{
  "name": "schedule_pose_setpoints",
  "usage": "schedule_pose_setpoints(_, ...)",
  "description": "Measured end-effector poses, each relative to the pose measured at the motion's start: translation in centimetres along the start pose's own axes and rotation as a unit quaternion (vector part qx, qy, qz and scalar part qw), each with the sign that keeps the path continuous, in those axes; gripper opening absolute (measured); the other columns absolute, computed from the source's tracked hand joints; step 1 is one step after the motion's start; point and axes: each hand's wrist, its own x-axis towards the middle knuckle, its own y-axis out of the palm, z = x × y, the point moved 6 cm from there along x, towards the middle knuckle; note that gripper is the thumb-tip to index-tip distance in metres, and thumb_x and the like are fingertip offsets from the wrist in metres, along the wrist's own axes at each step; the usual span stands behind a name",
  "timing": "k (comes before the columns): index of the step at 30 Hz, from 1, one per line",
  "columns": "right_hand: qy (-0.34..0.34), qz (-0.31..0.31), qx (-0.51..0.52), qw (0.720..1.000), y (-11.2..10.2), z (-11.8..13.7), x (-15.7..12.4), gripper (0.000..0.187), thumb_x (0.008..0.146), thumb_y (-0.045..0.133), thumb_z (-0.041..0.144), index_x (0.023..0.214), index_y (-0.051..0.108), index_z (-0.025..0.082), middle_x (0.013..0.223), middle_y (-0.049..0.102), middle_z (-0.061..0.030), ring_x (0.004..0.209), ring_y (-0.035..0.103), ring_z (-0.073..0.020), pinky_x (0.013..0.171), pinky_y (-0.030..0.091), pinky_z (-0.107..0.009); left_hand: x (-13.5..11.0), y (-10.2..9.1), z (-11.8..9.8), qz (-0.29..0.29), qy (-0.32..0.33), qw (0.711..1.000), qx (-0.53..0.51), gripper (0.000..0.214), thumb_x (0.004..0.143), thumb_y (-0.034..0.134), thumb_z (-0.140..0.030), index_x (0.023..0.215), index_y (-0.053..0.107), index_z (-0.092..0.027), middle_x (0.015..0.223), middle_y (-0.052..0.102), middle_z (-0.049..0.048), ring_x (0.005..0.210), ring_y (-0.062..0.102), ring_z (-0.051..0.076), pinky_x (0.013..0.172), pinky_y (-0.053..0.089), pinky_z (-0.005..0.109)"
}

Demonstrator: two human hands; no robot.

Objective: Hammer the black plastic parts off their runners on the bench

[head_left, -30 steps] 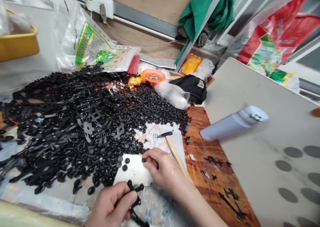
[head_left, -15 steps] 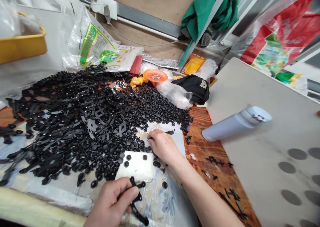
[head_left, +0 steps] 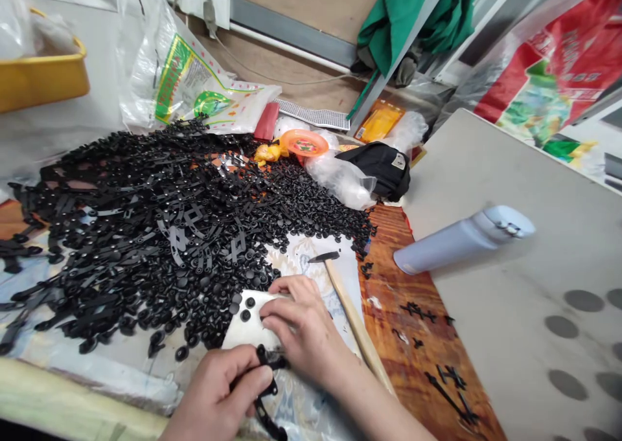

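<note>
"Patterned sheeting (head_left: 296, 399) is covering much of the table (head_left: 389, 234). What's lying nearest?"

"Near its front edge, the left hand's (head_left: 223, 389) fingers are clamping a black branched part (head_left: 265, 418)."

"And beyond?"

"The right hand (head_left: 302, 327) is returning to the white pad (head_left: 243, 334), bringing both hands close together there. Its fingers are bending over the pad's right side; whether they're gripping anything, I can't tell."

"Farther?"

"The hammer (head_left: 353, 311) is lying uncovered now, beside the black pile (head_left: 194, 201)."
</note>
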Motion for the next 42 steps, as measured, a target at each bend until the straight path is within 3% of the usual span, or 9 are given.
schedule_pose_setpoints(6, -0.006, -0.019, -0.025, 0.999, -1.2, -1.3, -0.2, 0.012, 0.083, 0.064, 0.012, 0.089, 0.068, 0.022, 0.108, 0.057, -0.006, 0.103, 0.049, -0.0234, 0.091, 0.036, -0.04, 0.0, 0.1, 0.0, 0.003, -0.002, 1.0, 0.016, 0.038, 0.079, 0.054, -0.041, 0.053, 0.035, -0.023, 0.046, 0.04, -0.0051, 0.048, 0.045, 0.013, 0.047, 0.032, 0.022)
schedule_pose_setpoints(13, 0.106, -0.018, -0.067, 0.992, -1.6, -3.9, 3.4, 0.01, 0.081, 0.065, 0.014, 0.089, 0.067, 0.02, 0.089, 0.066, -0.0035, 0.089, 0.057, -0.0196, 0.082, 0.04, -0.031, 0.1, 0.2, 0.1, 0.013, 0.003, 1.0, 0.026, 0.037, 0.08, 0.052, -0.043, 0.053, 0.036, -0.023, 0.045, 0.041, -0.0048, 0.047, 0.044, 0.014, 0.046, 0.031, 0.023)
schedule_pose_setpoints(20, 0.152, -0.023, -0.08, 0.985, -0.9, -5.7, 5.4, 0.022, 0.081, 0.055, 0.013, 0.06, 0.06, 0.019, 0.058, 0.057, -0.0001, 0.056, 0.052, -0.0152, 0.057, 0.035, -0.026, -0.1, 0.1, 0.0, 0.017, -0.002, 1.0, -0.007, 0.038, 0.08, 0.053, -0.046, 0.054, 0.036, -0.023, 0.044, 0.033, -0.0074, 0.043, 0.036, 0.011, 0.044, 0.025, 0.023)
schedule_pose_setpoints(25, 0.125, -0.028, -0.051, 0.99, -2.9, -3.9, 2.8, 0.017, 0.086, 0.055, 0.021, 0.071, 0.061, 0.019, 0.072, 0.062, -0.0005, 0.071, 0.056, -0.016, 0.067, 0.039, -0.026, -0.5, -0.6, -0.3, -0.017, -0.01, 0.999, -0.028, 0.041, 0.081, 0.052, -0.05, 0.055, 0.038, -0.022, 0.044, 0.034, -0.007, 0.044, 0.033, 0.01, 0.044, 0.024, 0.022)
schedule_pose_setpoints(29, 0.059, 0.026, -0.035, 0.997, -1.4, -0.5, -0.7, 0.015, 0.087, 0.054, 0.016, 0.074, 0.061, 0.018, 0.075, 0.062, -0.0035, 0.076, 0.055, -0.0184, 0.073, 0.04, -0.03, -0.9, -1.2, -0.5, -0.053, -0.029, 0.997, -0.053, 0.042, 0.081, 0.052, -0.054, 0.056, 0.039, -0.022, 0.045, 0.033, -0.0076, 0.044, 0.029, 0.009, 0.043, 0.021, 0.021)
schedule_pose_setpoints(32, 0.043, 0.016, -0.033, 0.998, -0.6, 0.3, -2.2, 0.012, 0.088, 0.054, 0.016, 0.079, 0.062, 0.017, 0.079, 0.062, -0.0055, 0.079, 0.055, -0.0204, 0.076, 0.041, -0.034, -0.8, -1.4, -0.5, -0.078, -0.024, 0.996, -0.037, 0.042, 0.08, 0.053, -0.052, 0.055, 0.038, -0.021, 0.045, 0.032, -0.0078, 0.043, 0.03, 0.009, 0.043, 0.023, 0.021)
schedule_pose_setpoints(35, 0.074, -0.04, 0.001, 0.996, -2.5, -1.3, -3.0, 0.012, 0.091, 0.052, 0.02, 0.085, 0.063, 0.018, 0.084, 0.063, -0.0054, 0.083, 0.056, -0.02, 0.078, 0.043, -0.033, -0.5, -1.5, -0.2, -0.098, -0.024, 0.995, -0.008, 0.043, 0.08, 0.055, -0.051, 0.054, 0.038, -0.021, 0.043, 0.034, -0.0073, 0.043, 0.031, 0.009, 0.042, 0.024, 0.02)
schedule_pose_setpoints(38, 0.158, -0.115, -0.074, 0.978, -5.5, -4.9, -4.3, 0.014, 0.091, 0.052, 0.027, 0.092, 0.062, 0.018, 0.089, 0.063, -0.0071, 0.085, 0.057, -0.0224, 0.079, 0.045, -0.036, -0.2, -1.5, 0.5, -0.1, -0.048, 0.993, -0.025, 0.044, 0.078, 0.058, -0.053, 0.055, 0.038, -0.021, 0.044, 0.035, -0.0079, 0.042, 0.031, 0.008, 0.04, 0.025, 0.017)
schedule_pose_setpoints(42, 0.264, -0.098, -0.189, 0.941, -6.1, -9.2, -6.3, 0.021, 0.085, 0.057, 0.028, 0.103, 0.057, 0.017, 0.097, 0.058, -0.0099, 0.091, 0.056, -0.0267, 0.077, 0.045, -0.037, -0.3, -1.5, 1.1, -0.113, -0.102, 0.985, -0.08, 0.043, 0.075, 0.061, -0.056, 0.059, 0.043, -0.021, 0.041, 0.034, -0.0095, 0.035, 0.024, 0.005, 0.032, 0.017, 0.014)
